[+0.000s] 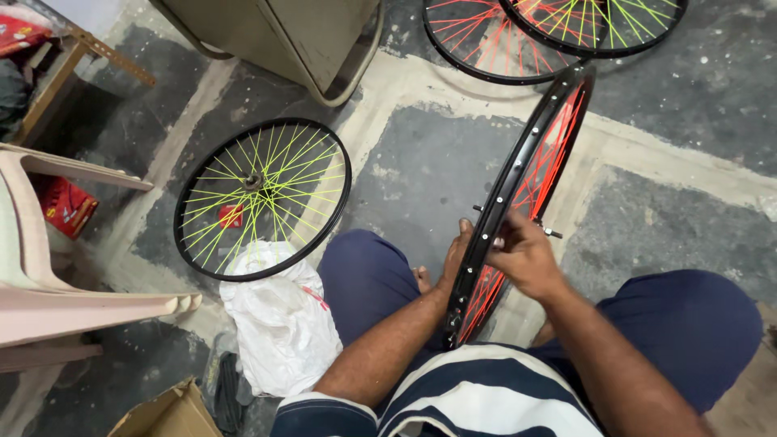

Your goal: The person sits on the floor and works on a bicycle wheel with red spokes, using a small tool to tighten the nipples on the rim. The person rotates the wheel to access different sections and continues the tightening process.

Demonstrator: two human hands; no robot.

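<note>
Nearest the camera is a striped navy-and-white shirt (477, 400), soft knit cloth, with dark blue trousers (688, 324) stretched over both knees. Between the knees stands a black bicycle rim (518, 182) laced with thin orange-red spokes, held upright on its edge and seen almost edge-on, so it reads as a long narrow ellipse. Its metal band is glossy and dotted with small bright spoke nipples.

The left hand (457, 255) is curled around the rim's left side, the fingers wrapped behind the band and the thumb showing in front. The right hand (522, 255) is closed at the rim's right side, with its fingertips pinched together among the spokes near the hub axle (550, 233); whether it grips a spoke or a small tool cannot be told.

Just left of the left knee lies a crumpled white plastic bag (279, 320), wrinkled and soft, and below it the corner of a brown cardboard box (166, 413). On the left edge sits a pale pink moulded plastic chair (48, 299).

Further out, a second black wheel (263, 198) with yellow-green spokes lies flat on the rough, patched grey concrete floor (429, 166). Beyond it stands a dull olive metal cabinet (299, 36), and at the top right two more spoked wheels (558, 32) overlap.
</note>
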